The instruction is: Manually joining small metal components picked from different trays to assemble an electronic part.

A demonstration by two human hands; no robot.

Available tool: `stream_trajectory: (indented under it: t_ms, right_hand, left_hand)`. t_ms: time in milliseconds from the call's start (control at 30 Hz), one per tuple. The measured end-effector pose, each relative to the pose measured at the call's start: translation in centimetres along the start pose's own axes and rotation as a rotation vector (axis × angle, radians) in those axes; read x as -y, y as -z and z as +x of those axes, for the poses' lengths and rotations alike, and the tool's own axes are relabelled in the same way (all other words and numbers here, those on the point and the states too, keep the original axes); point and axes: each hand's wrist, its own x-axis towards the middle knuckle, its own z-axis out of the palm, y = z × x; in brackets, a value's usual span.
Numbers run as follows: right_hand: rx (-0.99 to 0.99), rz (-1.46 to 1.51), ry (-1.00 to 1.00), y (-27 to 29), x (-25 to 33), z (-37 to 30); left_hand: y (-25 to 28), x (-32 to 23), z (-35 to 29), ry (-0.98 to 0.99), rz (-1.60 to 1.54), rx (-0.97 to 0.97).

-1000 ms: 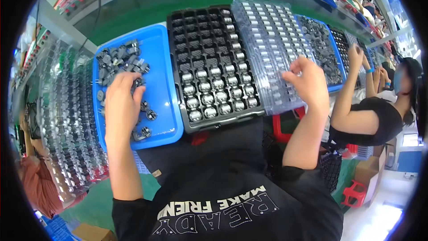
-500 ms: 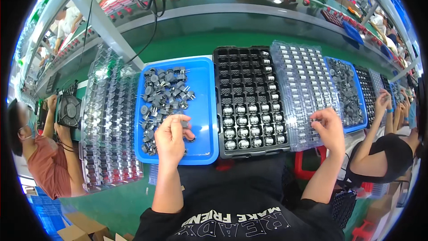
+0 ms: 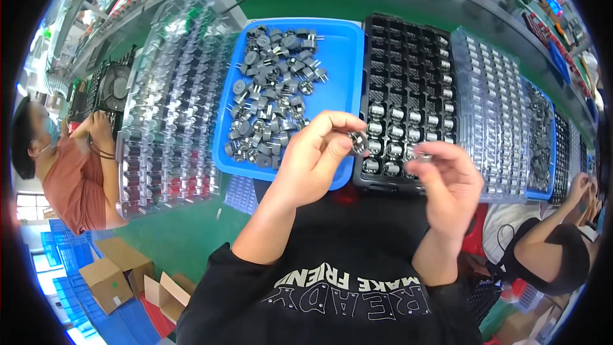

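Observation:
My left hand [image 3: 313, 161] pinches a dark grey round part with metal pins [image 3: 359, 144] between thumb and fingers, above the right edge of the blue tray [image 3: 341, 76]. Loose grey pinned parts [image 3: 271, 80] of the same kind lie heaped in that tray. Facing it, my right hand [image 3: 450, 185] is closed on a small silver piece [image 3: 421, 156], partly covered by the fingertips. Both hands are raised in front of the near end of a black compartment tray [image 3: 408, 45]. Silver cylinders [image 3: 375, 129] stand in its nearer cells and down its right column. A small gap separates the two held pieces.
Clear plastic trays of silver cylinders [image 3: 491, 89] lie right of the black tray. Stacked clear blister trays [image 3: 172, 115] stand left of the blue one. Co-workers sit on both sides, one in a rust-coloured shirt [image 3: 76, 179]. Cardboard boxes [image 3: 112, 275] are on the floor at lower left.
My hands have come together from apart: the left moved right from over the blue tray, the right moved left from the clear tray. The view has shifted, with the trays appearing higher.

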Motion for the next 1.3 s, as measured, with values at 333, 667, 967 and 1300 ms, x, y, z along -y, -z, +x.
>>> stream_trajectory:
  t_ms: [333, 667, 967, 1300]
  right_hand:
    - [0.138, -0.457, 0.59, -3.8, -0.2, 0.1]
    - [0.161, -0.483, 0.555, -4.3, -1.0, 0.0]
    - [0.153, -0.433, 0.54, -4.8, -1.4, -0.3]
    - [0.16, -0.704, 0.656, -4.4, -2.3, -1.1]
  left_hand:
    - [-1.5, -0.4, -1.9, -0.216, -0.122, 0.054]
    - [-0.9, -0.2, -2.1, -0.226, -0.074, 0.028]
    - [-0.7, -0.1, -2.7, -0.211, -0.121, 0.006]
    - [-0.2, 0.8, -3.1, -0.137, -0.088, 0.002]
